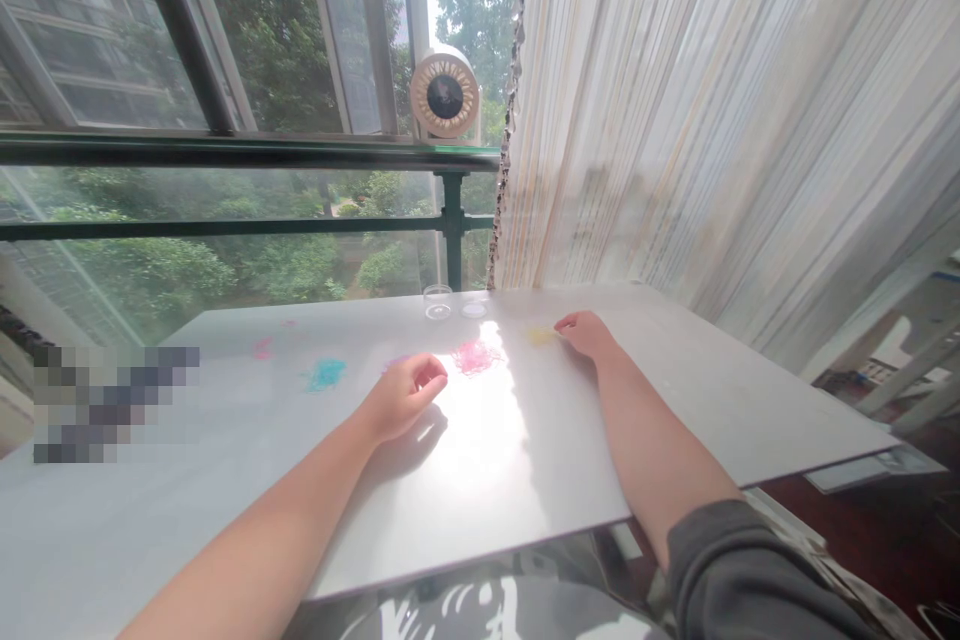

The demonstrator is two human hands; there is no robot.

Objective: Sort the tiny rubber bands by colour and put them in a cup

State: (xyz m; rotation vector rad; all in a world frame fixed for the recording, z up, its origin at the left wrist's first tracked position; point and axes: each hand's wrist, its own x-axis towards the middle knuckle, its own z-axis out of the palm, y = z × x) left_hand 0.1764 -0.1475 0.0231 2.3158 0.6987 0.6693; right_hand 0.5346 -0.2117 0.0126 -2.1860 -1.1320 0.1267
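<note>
My left hand [409, 394] is raised a little over the white table [465, 480], its fingers curled and thumb and forefinger close together. Anything in that pinch is too small to make out. Just behind it lies a pink pile [476, 356] of fine, tangled bits, perhaps tiny rubber bands. A purple pile [395, 361] is partly covered by the hand. My right hand [585, 333] reaches to the edge of a yellow pile [540, 334], fingertips pinched together; what they hold, if anything, is hidden. Further left are a teal pile [325, 375] and a few pink bits [262, 349].
Two small clear round containers [438, 303] stand at the table's far edge. Behind are a green railing [454, 220], a window and a round white fan [445, 95]. A string curtain [637, 100] hangs on the right. Bright sunlight falls across the table's middle.
</note>
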